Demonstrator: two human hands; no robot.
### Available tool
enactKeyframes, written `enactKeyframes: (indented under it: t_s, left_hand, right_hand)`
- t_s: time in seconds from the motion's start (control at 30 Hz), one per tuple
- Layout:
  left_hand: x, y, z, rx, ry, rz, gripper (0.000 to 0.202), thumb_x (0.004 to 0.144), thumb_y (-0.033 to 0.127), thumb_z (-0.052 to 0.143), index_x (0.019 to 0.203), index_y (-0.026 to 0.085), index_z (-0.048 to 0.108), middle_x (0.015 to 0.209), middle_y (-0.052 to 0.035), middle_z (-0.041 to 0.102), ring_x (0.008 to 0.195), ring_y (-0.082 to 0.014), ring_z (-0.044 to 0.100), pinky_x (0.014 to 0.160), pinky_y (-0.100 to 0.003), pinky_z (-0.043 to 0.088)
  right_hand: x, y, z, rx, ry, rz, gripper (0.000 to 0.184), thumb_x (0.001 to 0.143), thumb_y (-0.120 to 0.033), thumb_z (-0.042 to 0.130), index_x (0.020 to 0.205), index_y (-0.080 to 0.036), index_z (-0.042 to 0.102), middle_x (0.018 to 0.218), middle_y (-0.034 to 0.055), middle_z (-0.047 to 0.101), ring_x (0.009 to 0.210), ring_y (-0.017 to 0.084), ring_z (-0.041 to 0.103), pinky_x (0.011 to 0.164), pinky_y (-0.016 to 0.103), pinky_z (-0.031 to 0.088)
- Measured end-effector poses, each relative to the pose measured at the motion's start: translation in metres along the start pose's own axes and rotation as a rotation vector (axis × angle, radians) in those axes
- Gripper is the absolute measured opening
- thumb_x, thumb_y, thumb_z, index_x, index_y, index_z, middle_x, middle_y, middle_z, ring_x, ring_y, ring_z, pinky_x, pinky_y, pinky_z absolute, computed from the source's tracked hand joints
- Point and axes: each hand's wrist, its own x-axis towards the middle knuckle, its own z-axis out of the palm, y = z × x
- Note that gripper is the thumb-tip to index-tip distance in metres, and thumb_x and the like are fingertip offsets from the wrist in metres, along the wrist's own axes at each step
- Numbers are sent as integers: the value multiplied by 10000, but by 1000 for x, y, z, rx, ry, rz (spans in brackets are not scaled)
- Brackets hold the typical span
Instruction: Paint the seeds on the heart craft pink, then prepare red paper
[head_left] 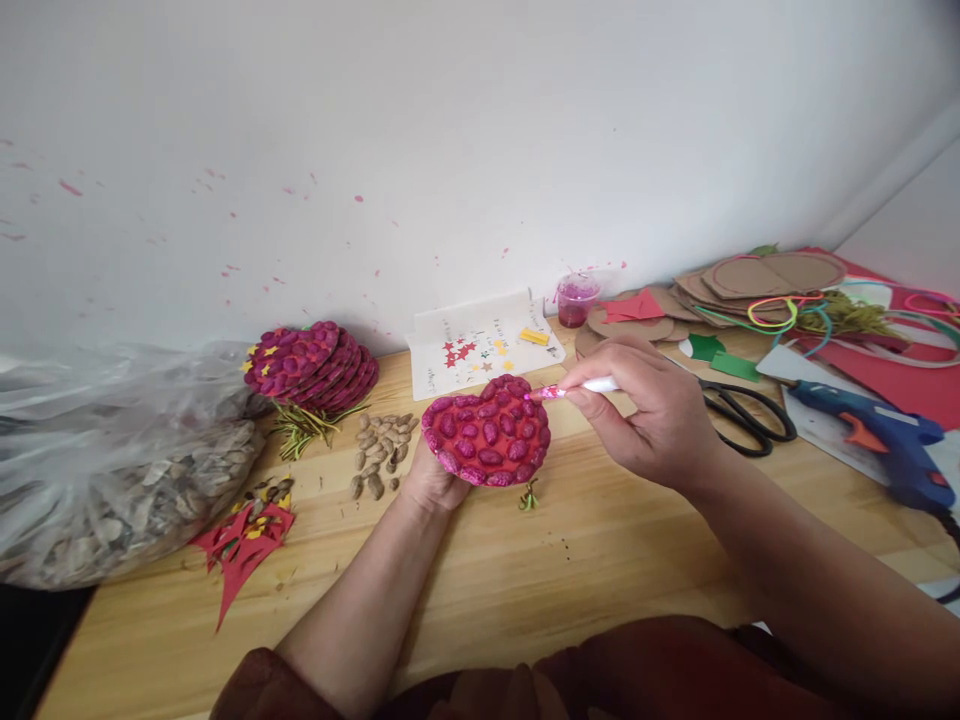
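Note:
My left hand (437,482) holds up a heart-shaped piece (489,432) from beneath, its fingers mostly hidden behind it. The heart is red, studded with nut shells painted magenta. In my right hand (645,405) a white-handled paintbrush (600,385) is pinched between thumb and fingers. Its pink-smeared tip touches the heart's upper right edge. Behind the heart, a white sheet (439,375) carries small red, yellow and green paper stars and a yellow strip. A clear cup (576,300) with magenta paint stands against the wall.
At left are a stack of painted pieces (311,368), loose shells (379,450), red paper scraps (251,545) and a plastic bag of shells (150,500). On the right lie black-handled scissors (750,420), a blue glue gun (877,430), cardboard shapes (772,275) and coloured cords (780,315).

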Motion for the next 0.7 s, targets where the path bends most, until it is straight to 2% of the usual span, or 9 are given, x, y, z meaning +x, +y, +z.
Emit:
enactKeyframes:
  t_s: [0.27,0.43,0.57,0.7]
  left_hand:
    - [4,0,3,18,-12,-46,331,844,284,713,1138,134,746,1235,-173,769,1228,-363,691,1133,-531,486]
    - [2,2,1,-34,-23,-70,365,837,291,699,1168,143,740,1249,-157,769,1282,-364,664,1146,-535,475]
    - [-1,1,-1,-41,9,-51,297,789,262,733,1067,159,751,1175,-141,789,1326,-378,630,1155,-552,467]
    - [-2,1,0,-20,66,0,195,747,242,793,923,187,729,1051,-109,801,1278,-363,660,1135,-543,489]
  right_hand:
    - [2,3,-2,22,1,113,87,972,-206,609,931,-245,675,830,11,748,751,187,683,730,339,542]
    - [0,8,-1,2,48,139,57,962,-232,626,925,-245,667,832,19,747,747,197,695,701,345,548]
    - [-1,10,-1,21,74,153,36,953,-232,645,936,-247,673,841,16,752,729,195,694,686,341,548]
    - [-1,8,-1,-6,69,105,51,950,-214,643,942,-247,680,846,22,754,773,206,700,723,355,549]
